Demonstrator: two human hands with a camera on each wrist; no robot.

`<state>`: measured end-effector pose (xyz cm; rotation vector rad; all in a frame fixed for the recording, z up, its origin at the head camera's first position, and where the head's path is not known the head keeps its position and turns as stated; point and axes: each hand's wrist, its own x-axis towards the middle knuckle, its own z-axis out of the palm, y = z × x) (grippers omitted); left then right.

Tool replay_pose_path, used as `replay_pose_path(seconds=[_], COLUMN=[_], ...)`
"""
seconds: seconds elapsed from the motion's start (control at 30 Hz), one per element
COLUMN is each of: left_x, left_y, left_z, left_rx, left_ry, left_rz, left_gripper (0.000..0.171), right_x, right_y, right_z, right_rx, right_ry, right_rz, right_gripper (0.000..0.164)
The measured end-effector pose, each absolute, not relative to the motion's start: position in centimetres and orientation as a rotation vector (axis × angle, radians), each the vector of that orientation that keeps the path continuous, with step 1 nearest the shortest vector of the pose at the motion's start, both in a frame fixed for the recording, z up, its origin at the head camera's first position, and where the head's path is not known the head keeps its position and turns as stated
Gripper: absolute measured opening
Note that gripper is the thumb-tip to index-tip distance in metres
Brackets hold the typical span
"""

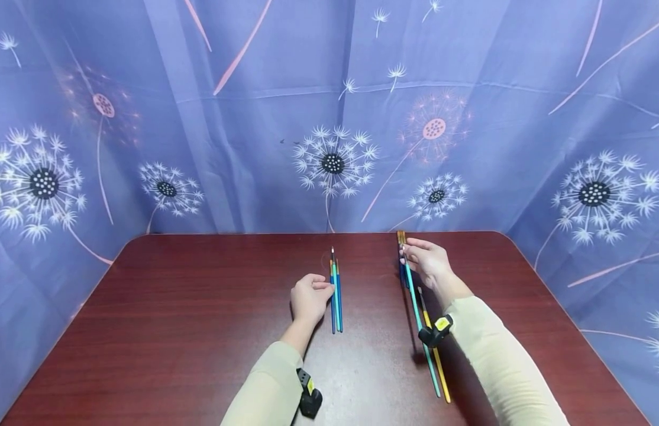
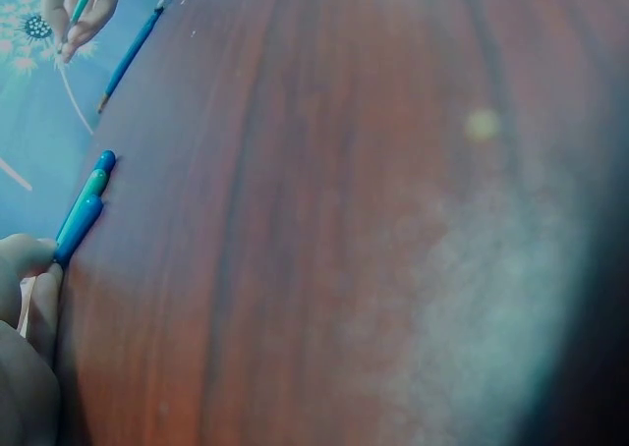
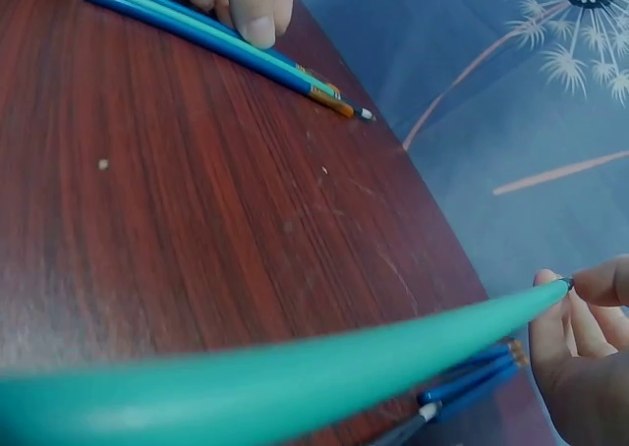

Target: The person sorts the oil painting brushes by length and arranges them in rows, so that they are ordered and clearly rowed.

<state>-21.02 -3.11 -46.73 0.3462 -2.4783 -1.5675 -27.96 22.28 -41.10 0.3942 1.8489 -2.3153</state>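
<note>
My left hand is at a small bundle of blue and turquoise paintbrushes lying side by side near the middle of the table. Its thumb and fingertips pinch the bundle's edge, as the left wrist view shows too. With thumb and fingertips, my right hand holds a turquoise paintbrush by its tip end, the handle slanting towards me. That handle crosses large and close in the right wrist view. Beneath this hand lie blue paintbrushes with brown bristles, partly hidden. A yellow paintbrush lies beside the turquoise handle.
The brown wooden table runs back to a blue curtain printed with dandelions. Its far edge is close behind the blue paintbrushes on the right. Each wrist carries a small black camera.
</note>
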Motion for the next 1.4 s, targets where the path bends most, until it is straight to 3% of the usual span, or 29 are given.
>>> replay_pose_path(seconds=[1.4], left_x=[-21.3], left_y=[-3.2], left_z=[-46.9], left_rx=[0.350], left_ry=[-2.477], left_rz=[-1.590], left_gripper=[0.022], right_x=[-23.9], right_y=[25.1], right_z=[-42.2], right_rx=[0.261], right_ry=[2.213], right_rz=[-1.981], right_gripper=[0.051])
